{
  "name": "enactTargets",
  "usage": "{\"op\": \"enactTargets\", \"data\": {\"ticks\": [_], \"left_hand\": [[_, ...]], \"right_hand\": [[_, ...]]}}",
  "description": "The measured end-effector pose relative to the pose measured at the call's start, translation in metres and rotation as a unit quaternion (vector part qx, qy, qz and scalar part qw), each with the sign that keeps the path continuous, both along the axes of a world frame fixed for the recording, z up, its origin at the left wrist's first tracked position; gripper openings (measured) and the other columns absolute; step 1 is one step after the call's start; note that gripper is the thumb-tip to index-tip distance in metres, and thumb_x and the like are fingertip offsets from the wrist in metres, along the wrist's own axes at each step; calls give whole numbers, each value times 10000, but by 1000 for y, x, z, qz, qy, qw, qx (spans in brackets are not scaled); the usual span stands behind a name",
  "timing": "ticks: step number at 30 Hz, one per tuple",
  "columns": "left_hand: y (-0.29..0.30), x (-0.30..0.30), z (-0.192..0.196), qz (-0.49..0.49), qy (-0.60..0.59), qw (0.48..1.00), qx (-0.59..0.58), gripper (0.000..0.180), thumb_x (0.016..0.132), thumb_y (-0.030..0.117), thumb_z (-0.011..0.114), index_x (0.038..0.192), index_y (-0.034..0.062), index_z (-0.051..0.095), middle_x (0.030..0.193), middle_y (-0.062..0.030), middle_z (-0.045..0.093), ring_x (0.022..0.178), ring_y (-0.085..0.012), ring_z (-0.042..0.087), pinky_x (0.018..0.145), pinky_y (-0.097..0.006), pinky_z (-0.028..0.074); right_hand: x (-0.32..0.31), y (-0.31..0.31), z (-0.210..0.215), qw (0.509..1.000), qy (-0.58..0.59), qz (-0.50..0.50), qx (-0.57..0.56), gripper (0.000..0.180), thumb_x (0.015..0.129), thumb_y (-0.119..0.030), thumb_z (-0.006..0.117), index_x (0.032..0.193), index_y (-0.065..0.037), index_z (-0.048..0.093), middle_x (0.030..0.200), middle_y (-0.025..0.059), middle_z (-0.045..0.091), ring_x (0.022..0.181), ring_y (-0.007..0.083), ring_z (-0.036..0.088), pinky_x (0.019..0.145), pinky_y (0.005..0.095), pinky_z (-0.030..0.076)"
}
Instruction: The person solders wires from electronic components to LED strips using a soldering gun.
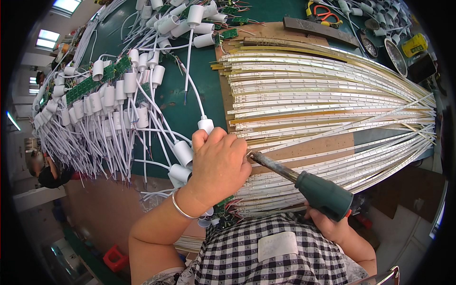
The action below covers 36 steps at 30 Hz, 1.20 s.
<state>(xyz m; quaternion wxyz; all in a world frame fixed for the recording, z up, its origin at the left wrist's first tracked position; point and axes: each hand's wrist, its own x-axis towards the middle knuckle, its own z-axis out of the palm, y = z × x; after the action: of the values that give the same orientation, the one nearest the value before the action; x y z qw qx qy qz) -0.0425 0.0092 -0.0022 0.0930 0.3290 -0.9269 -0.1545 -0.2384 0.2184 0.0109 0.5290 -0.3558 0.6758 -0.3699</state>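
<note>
My right hand (328, 225) is wrapped round the green handle of a soldering gun (325, 194). The gun's dark metal barrel slants up and left, and its tip reaches the fingers of my left hand (219, 159). Those fingers are pinched together near the ends of long, thin white LED strips (304, 97); what they grip is hidden beneath them. Just above the knuckles pokes out a white cylindrical lamp cap (205, 125) with a white cable. More white caps (183, 153) lie beside my left wrist.
White caps with cables and green circuit boards (85, 89) pile up at the left. The strips lie on a brown board (332, 142) over a green table. Farther back are a dark metal bar (320, 31), orange-handled pliers (327, 15), a round dish (395, 57) and a yellow can (414, 45).
</note>
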Motion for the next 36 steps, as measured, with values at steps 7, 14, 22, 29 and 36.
{"op": "enactTargets", "data": {"ticks": [7, 14, 22, 29, 36], "left_hand": [[1, 0, 1, 1, 2, 1000, 0, 131, 649, 88, 643, 651, 115, 514, 683, -5, 539, 779, -219, 501, 764, -409, 271], [1, 2, -1, -3, 5, 1000, -7, 142, 645, 83, 645, 647, 117, 508, 682, 2, 530, 773, -216, 497, 753, -408, 271], [0, 2, -2, -6, 11, 1000, -10, 143, 649, 80, 641, 652, 123, 505, 676, 5, 522, 772, -212, 498, 754, -405, 274], [1, 2, -1, -5, 6, 1000, -12, 143, 650, 83, 646, 655, 121, 508, 685, 3, 526, 774, -215, 501, 758, -405, 276], [1, 1, 0, -3, -1, 1000, -16, 140, 660, 84, 648, 660, 118, 513, 693, -5, 529, 786, -218, 504, 764, -407, 277]], "right_hand": [[-11, 9, -10, 991, 5, 40, -128, 435, 886, -115, 540, 1289, 28, 454, 1091, 122, 600, 682, 167, 613, 640, 288, 522], [-16, 21, -12, 993, 27, 45, -107, 436, 895, -110, 537, 1302, 27, 460, 1189, 153, 594, 708, 175, 629, 649, 295, 528], [-10, 16, -8, 993, 11, 32, -116, 470, 823, -4, 488, 1292, 29, 474, 1189, 154, 598, 702, 186, 635, 657, 304, 531], [-11, 16, -11, 992, 1, 22, -126, 479, 805, 18, 471, 1283, 40, 472, 1181, 162, 601, 685, 193, 628, 651, 303, 526], [-9, 14, -11, 992, 14, 25, -126, 475, 816, 16, 482, 1290, 45, 459, 1181, 172, 597, 674, 188, 619, 643, 300, 522]]}}
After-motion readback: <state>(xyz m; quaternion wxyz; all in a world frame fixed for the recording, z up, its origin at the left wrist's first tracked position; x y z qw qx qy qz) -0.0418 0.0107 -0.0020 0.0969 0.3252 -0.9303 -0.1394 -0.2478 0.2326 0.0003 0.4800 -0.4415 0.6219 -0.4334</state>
